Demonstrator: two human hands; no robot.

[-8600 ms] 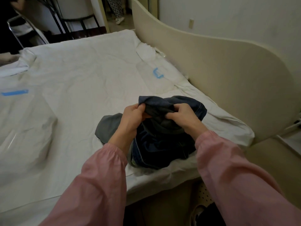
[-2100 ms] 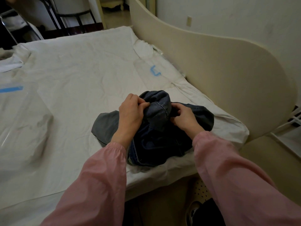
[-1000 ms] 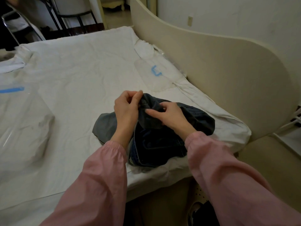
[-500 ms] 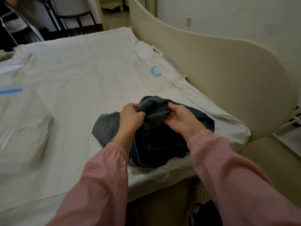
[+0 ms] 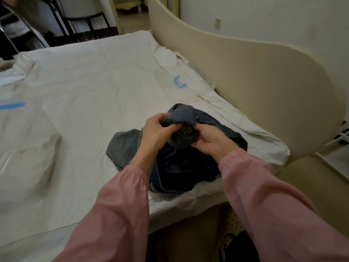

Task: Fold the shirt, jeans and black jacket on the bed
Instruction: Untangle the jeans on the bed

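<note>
At frame centre, our left hand (image 5: 156, 132) and right hand (image 5: 212, 140), fingers curled, both grip a bunched fold of the jeans (image 5: 185, 118) above the bed (image 5: 85, 95).

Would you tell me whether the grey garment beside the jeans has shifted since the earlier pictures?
No: the grey garment still lies in the same spot relative to the blue tape mark.

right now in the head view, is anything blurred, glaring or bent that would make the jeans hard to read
Head view: dim, flat light, so the dark folds of the jeans merge together; the left hand and right hand gripping them look fairly sharp; same view, wide-angle stretch swells the pink sleeves at the bottom, and the clear plastic bag at left is smeared.
</note>
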